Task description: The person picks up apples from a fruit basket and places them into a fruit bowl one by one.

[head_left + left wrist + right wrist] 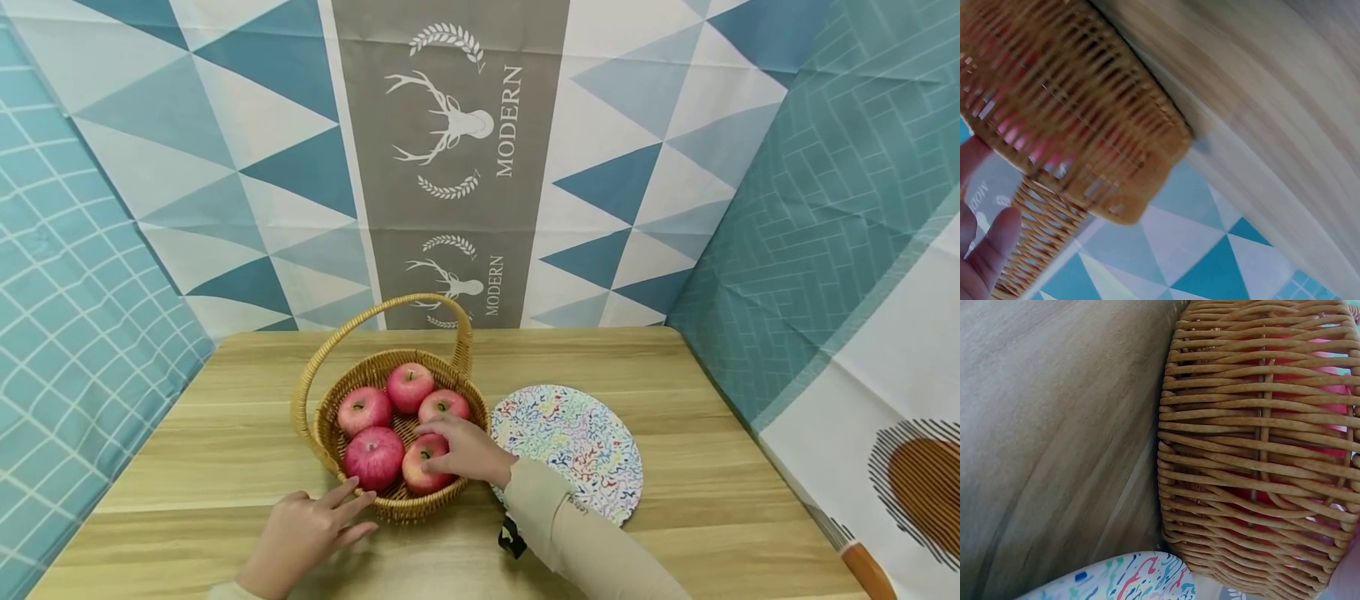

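Note:
A round wicker basket (405,506) with a tall arched handle (306,383) stands on the table and holds several red apples (410,387). My right hand (468,448) reaches over its right rim, thumb and fingers around the front-right apple (420,479). Beside that apple sits a larger, darker red, streaked fruit (373,458), apple-like in shape. At the basket's front left is my left hand (307,529), its fingers loosely extended and fingertips at the rim. In the left wrist view, part of the left hand (991,250) shows beside the weave. The right wrist view shows mainly the basket's side (1260,444).
A round, flat board (577,442) with a multicoloured squiggle pattern lies right of the basket. A small black object (512,537) is by the right sleeve. The wooden table (675,500) meets patterned cloth (600,167) behind and at both sides.

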`<state>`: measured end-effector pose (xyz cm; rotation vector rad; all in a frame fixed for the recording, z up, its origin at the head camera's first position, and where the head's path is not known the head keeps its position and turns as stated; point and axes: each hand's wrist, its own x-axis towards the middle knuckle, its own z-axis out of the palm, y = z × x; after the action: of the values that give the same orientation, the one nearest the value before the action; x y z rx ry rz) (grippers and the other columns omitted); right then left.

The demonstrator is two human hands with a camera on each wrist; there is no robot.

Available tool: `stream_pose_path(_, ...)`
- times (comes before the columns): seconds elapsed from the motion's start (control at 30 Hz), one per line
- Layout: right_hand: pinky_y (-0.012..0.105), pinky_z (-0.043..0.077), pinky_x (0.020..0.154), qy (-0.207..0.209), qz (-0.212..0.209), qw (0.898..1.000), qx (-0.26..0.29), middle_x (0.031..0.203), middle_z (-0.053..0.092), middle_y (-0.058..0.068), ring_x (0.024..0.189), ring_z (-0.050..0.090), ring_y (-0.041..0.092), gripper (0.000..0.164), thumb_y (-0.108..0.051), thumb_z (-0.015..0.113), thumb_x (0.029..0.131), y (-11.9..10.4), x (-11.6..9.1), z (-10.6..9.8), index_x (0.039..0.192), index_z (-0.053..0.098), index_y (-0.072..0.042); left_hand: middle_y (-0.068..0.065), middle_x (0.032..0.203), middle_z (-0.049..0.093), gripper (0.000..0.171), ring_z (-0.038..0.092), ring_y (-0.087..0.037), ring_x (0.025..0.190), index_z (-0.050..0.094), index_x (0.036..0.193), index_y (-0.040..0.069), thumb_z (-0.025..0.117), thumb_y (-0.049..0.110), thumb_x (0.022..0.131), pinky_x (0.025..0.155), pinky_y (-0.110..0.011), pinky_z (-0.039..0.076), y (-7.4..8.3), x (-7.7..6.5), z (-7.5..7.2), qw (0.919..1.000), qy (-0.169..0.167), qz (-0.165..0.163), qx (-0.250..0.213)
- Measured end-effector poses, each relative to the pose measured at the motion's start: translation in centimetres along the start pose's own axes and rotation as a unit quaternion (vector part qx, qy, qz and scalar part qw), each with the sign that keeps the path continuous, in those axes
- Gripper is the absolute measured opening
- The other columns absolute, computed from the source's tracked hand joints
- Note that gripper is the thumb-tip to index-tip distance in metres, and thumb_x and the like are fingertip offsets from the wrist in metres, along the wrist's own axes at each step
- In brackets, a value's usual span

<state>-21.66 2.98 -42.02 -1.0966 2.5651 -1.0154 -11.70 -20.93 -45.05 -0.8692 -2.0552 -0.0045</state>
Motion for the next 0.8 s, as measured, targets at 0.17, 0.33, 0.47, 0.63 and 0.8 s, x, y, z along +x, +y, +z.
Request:
stream_pose_path(0.17, 0.03, 0.036, 0.104, -0.007, -0.021, 0.999, -0.044, 0.129, 0.058, 0.007, 0.126, 0.048, 0.02, 0.047, -0.021, 0.072, 0.081, 0.0, 0.1, 0.1, 0.124, 0.062, -0.007, -0.009, 0.076, 0.073, 0.062, 0.052, -0.015, 0.035, 0.075, 0.08, 0.015, 0.029, 0.049, 0.103, 0.034, -0.025, 0.031, 0.6, 0.5, 0.0, 0.9999, 0.002, -0.01, 0.009)
stream_pose_path(0.33, 0.024, 0.04, 0.098, -0.01, -0.058, 0.994, -0.088, 0.121, 0.063, 0.004, 0.116, 0.055, 0.016, 0.048, -0.021, 0.072, 0.076, 0.0, 0.3, 0.5, 0.122, 0.064, -0.007, -0.009, 0.073, 0.072, 0.062, 0.056, -0.018, 0.039, 0.074, 0.076, 0.015, 0.029, 0.048, 0.104, 0.033, -0.024, 0.026, 0.9, 0.6, 0.0, 0.9993, 0.007, -0.036, 0.009)
stream_pose_path(0.47, 0.022, 0.043, 0.092, -0.003, -0.066, 0.992, -0.112, 0.115, 0.065, 0.003, 0.11, 0.057, 0.015, 0.046, -0.021, 0.073, 0.074, -0.2, 0.4, 1.0, 0.117, 0.067, -0.008, -0.007, 0.072, 0.072, 0.061, 0.06, -0.02, 0.042, 0.071, 0.073, 0.015, 0.03, 0.05, 0.103, 0.033, -0.026, 0.026, 1.2, 0.7, 0.3, 0.9975, 0.019, -0.065, 0.018)
stream_pose_path(0.63, 0.026, 0.046, 0.088, 0.005, -0.005, 0.992, -0.123, 0.119, 0.062, 0.007, 0.103, 0.06, 0.02, 0.048, -0.028, 0.076, 0.072, -0.7, 0.2, 1.2, 0.117, 0.068, -0.012, -0.007, 0.071, 0.071, 0.061, 0.053, -0.02, 0.035, 0.065, 0.068, 0.013, 0.032, 0.053, 0.101, 0.032, -0.024, 0.02, 1.9, 0.7, 0.6, 0.993, 0.031, -0.108, 0.037)
stream_pose_path(0.8, 0.026, 0.049, 0.079, -0.004, 0.032, 0.989, -0.143, 0.123, 0.057, 0.01, 0.089, 0.062, 0.017, 0.055, -0.034, 0.079, 0.07, -1.1, 0.2, 1.4, 0.12, 0.065, -0.016, -0.009, 0.076, 0.073, 0.063, 0.048, -0.019, 0.031, 0.069, 0.072, 0.014, 0.032, 0.056, 0.1, 0.031, -0.022, 0.019, 2.5, 0.4, 0.7, 0.9889, 0.033, -0.137, 0.047)
